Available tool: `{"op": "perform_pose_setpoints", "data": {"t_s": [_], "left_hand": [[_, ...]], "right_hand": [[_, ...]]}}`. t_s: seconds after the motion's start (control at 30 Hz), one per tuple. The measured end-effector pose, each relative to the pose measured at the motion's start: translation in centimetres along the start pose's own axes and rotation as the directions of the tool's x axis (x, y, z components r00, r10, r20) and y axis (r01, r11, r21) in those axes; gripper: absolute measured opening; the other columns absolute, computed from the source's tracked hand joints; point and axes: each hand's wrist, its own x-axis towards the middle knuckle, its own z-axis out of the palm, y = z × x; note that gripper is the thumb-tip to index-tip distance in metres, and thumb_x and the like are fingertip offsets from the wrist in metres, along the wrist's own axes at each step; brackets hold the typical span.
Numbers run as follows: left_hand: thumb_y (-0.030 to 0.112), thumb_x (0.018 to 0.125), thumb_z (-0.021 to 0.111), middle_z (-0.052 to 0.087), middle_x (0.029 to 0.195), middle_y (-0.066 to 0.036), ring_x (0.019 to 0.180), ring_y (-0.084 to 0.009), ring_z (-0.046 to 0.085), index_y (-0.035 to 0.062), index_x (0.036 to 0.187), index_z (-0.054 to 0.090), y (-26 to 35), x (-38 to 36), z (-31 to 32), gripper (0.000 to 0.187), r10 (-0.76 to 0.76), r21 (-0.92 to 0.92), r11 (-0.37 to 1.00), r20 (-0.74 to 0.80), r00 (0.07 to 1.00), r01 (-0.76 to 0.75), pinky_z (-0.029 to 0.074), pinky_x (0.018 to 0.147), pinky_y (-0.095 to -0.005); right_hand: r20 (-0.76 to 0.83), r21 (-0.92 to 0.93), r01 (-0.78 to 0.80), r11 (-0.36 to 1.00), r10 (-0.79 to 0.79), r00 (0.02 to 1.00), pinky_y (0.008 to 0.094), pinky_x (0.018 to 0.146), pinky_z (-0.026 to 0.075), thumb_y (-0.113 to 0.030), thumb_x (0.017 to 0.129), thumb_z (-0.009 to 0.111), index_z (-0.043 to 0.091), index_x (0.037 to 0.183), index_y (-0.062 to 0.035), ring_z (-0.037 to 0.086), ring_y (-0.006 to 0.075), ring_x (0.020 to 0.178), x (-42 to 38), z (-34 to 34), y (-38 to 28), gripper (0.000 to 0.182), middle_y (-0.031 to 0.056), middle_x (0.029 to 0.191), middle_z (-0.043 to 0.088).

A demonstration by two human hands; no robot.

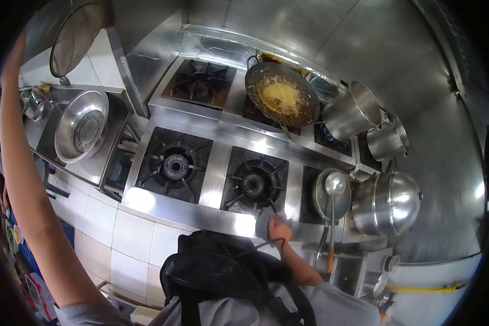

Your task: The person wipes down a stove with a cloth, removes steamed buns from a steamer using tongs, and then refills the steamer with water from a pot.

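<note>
My right hand [280, 228] is closed around a grey cloth [264, 221] at the front edge of the steel stove [244, 224], just below the front middle burner [254, 185]. My left arm stretches up along the far left side. At its end my left hand [17, 54] fades into the dark rim of the view, so its fingers cannot be made out. A round mesh strainer [73, 43] hangs to the right of it.
A wok [308, 98] with yellowish, foamy contents sits on a back burner. Pots [353, 114], a domed steel vessel [388, 204] and a pan [318, 201] with a ladle [335, 185] stand at right. A metal basin [65, 130] rests on the left counter.
</note>
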Motion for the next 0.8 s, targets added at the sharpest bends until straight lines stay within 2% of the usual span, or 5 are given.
{"op": "perform_pose_setpoints", "data": {"t_s": [0.6, 0.67, 0.7, 0.73, 0.8], "left_hand": [[0.031, 0.1, 0.056, 0.057, 0.07, -0.017, 0.061, -0.0281, 0.053, -0.0042, 0.078, 0.058, 1.8, 0.1, -1.4, 0.041, -0.04, 0.016, 0.999, -0.035, 0.999, 0.041, 0.049, 0.059, -0.0429], [0.031, 0.1, 0.057, 0.059, 0.065, -0.018, 0.056, -0.0284, 0.054, -0.0047, 0.073, 0.06, 2.4, 0.1, -1.1, 0.044, 0.006, 0.05, 0.999, -0.102, 0.995, -0.001, 0.051, 0.055, -0.0434], [0.031, 0.1, 0.057, 0.06, 0.062, -0.018, 0.053, -0.0286, 0.055, -0.0049, 0.071, 0.061, 4.4, 0.0, -1.2, 0.046, 0.131, 0.251, 0.967, -0.351, 0.927, -0.042, 0.051, 0.053, -0.0437], [0.031, 0.1, 0.057, 0.059, 0.061, -0.017, 0.053, -0.0282, 0.054, -0.0047, 0.07, 0.061, 2.9, 0.2, -1.1, 0.046, 0.003, 0.068, 0.998, -0.117, 0.993, 0.005, 0.051, 0.053, -0.0434], [0.03, 0.099, 0.057, 0.058, 0.06, -0.017, 0.052, -0.0275, 0.053, -0.0042, 0.069, 0.06, 2.6, 0.3, -1.4, 0.046, -0.069, 0.019, 0.997, -0.023, 0.997, 0.069, 0.05, 0.051, -0.0428]], "right_hand": [[0.03, -0.02, -0.013, 1.0, 0.014, 0.999, 0.053, 0.074, 0.055, -0.054, 0.095, 0.048, 0.078, 0.084, -0.0127, 0.07, 0.0428, 0.079, -0.1, -0.2, -0.1, 0.052, 0.0201, 0.082, 0.072], [0.028, -0.017, -0.013, 1.0, 0.014, 1.0, 0.0532, 0.073, 0.055, -0.053, 0.095, 0.048, 0.078, 0.084, -0.0128, 0.07, 0.043, 0.078, -0.1, -0.2, -0.1, 0.052, 0.0202, 0.082, 0.072], [0.016, -0.017, -0.008, 1.0, 0.008, 1.0, 0.0533, 0.073, 0.055, -0.053, 0.095, 0.048, 0.078, 0.083, -0.0127, 0.07, 0.0431, 0.078, -0.1, -0.1, -0.1, 0.051, 0.0201, 0.081, 0.072], [0.005, -0.017, -0.001, 1.0, 0.001, 1.0, 0.0534, 0.072, 0.055, -0.053, 0.095, 0.048, 0.078, 0.082, -0.0126, 0.07, 0.0432, 0.077, -0.1, 0.0, 0.0, 0.051, 0.02, 0.08, 0.072], [0.009, -0.015, 0.003, 1.0, -0.003, 1.0, 0.0535, 0.072, 0.055, -0.053, 0.096, 0.048, 0.077, 0.081, -0.0123, 0.07, 0.043, 0.076, -0.1, 0.1, 0.1, 0.052, 0.02, 0.079, 0.071]]}}
